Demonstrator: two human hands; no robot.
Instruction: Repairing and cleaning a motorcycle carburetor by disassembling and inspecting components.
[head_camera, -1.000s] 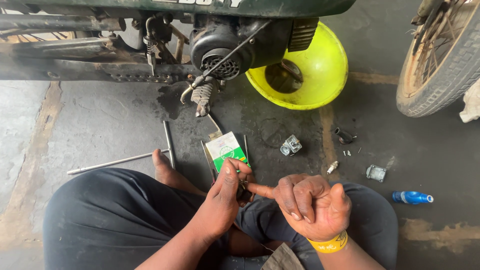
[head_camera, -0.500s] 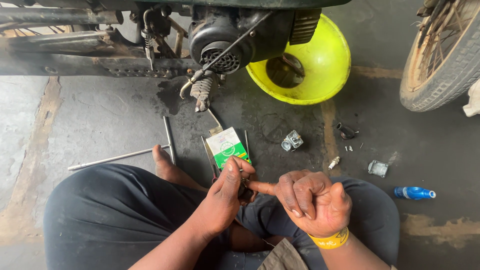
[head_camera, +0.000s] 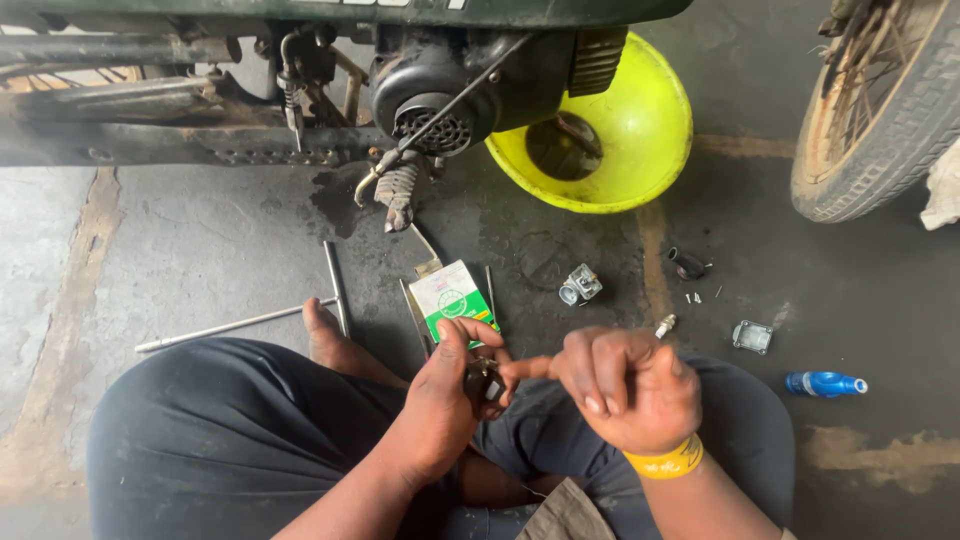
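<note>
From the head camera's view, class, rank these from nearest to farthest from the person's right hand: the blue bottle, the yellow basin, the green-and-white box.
Measured from the right hand:
1. Green-and-white box, just ahead to the left, on the floor by the left hand.
2. Blue bottle, out to the right on the floor.
3. Yellow basin, farthest, up ahead under the motorcycle engine.

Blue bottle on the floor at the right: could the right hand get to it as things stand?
Probably yes. The blue bottle lies on bare floor beside the right knee, with nothing between it and the right hand, though that hand's forefinger now touches the small dark part.
</note>
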